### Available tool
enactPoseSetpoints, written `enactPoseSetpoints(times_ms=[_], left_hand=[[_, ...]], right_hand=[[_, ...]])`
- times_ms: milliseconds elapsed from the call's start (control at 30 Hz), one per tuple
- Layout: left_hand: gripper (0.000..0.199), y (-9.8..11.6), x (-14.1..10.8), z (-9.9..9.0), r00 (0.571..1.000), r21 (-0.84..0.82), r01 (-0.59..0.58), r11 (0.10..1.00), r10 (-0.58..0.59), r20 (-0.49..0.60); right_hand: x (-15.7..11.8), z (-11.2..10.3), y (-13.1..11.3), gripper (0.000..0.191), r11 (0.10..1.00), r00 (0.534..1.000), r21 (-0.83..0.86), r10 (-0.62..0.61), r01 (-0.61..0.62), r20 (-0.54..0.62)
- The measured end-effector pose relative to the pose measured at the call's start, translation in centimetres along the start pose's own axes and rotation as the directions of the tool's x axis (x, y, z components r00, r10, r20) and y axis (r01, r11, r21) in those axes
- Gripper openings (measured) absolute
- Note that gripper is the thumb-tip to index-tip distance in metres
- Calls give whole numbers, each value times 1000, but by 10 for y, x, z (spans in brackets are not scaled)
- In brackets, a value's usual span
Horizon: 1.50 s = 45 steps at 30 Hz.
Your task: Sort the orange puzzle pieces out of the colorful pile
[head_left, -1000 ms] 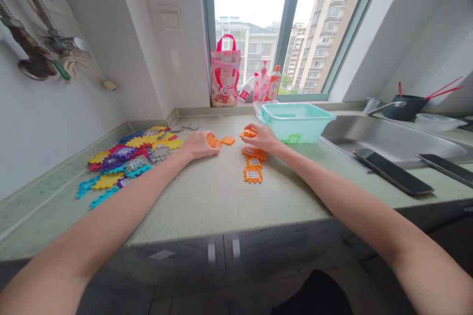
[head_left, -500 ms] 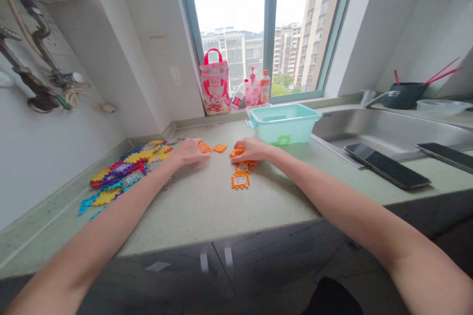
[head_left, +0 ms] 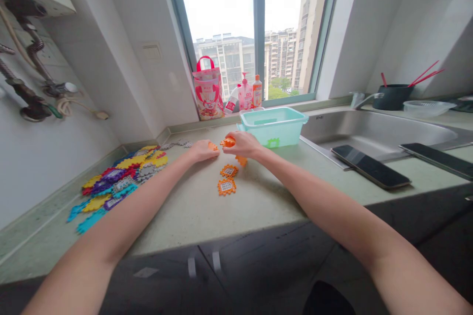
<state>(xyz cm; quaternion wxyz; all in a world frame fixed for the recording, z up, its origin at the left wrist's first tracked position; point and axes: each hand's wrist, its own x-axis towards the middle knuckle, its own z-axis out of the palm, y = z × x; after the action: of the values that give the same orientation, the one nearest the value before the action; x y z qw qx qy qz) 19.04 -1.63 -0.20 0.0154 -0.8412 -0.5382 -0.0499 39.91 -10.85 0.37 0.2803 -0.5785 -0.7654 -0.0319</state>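
My left hand [head_left: 203, 151] is closed on an orange piece [head_left: 213, 146] with toothed edges, low over the counter [head_left: 185, 197]. Just to its right, my right hand [head_left: 244, 143] pinches another orange piece [head_left: 227, 142]. Below my right palm one more orange piece [head_left: 241, 161] shows, partly covered; whether the hand touches it is unclear. Nearer the front, a labelled orange piece [head_left: 229, 171] lies almost touching a second one [head_left: 226, 186]. A heap of yellow, red, purple, blue and grey pieces [head_left: 111, 177] spreads beside my left forearm.
A turquoise tub [head_left: 284, 128] stands behind my right hand, a green piece showing through its wall. The sink [head_left: 369, 125] and two dark phones [head_left: 369, 166] are to the right. A pink bag [head_left: 208, 93] and bottles [head_left: 245, 94] line the window ledge.
My right hand has lifted an orange piece off the group and moved toward my left hand. The piece that lay between the hands is no longer seen there. The view has shifted slightly.
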Motion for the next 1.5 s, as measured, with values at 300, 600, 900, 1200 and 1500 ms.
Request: enactPoseSetpoints(times_ms=[300, 600, 900, 1200, 1500], left_hand=[[45, -10, -61, -14, 967, -166, -255, 953, 247, -66], [44, 13, -107, -33, 897, -434, -419, 797, 437, -65], [45, 48, -135, -29, 714, -345, -658, 670, 700, -2], [43, 4, -117, -45, 838, -346, -456, 820, 527, 145], [33, -82, -75, -50, 979, -353, -155, 923, 192, 70]], right_hand=[[-7, -41, -8, 42, 998, 992, -52, -40, 46, 119], [-13, -32, 12, 40, 988, 800, -135, 138, -72, 584], [-12, -37, 5, 37, 995, 866, -87, 86, -50, 493], [-20, -44, -15, 30, 997, 923, 72, -61, 36, 379], [-24, -4, -52, 40, 981, 967, 61, -192, 185, 165]])
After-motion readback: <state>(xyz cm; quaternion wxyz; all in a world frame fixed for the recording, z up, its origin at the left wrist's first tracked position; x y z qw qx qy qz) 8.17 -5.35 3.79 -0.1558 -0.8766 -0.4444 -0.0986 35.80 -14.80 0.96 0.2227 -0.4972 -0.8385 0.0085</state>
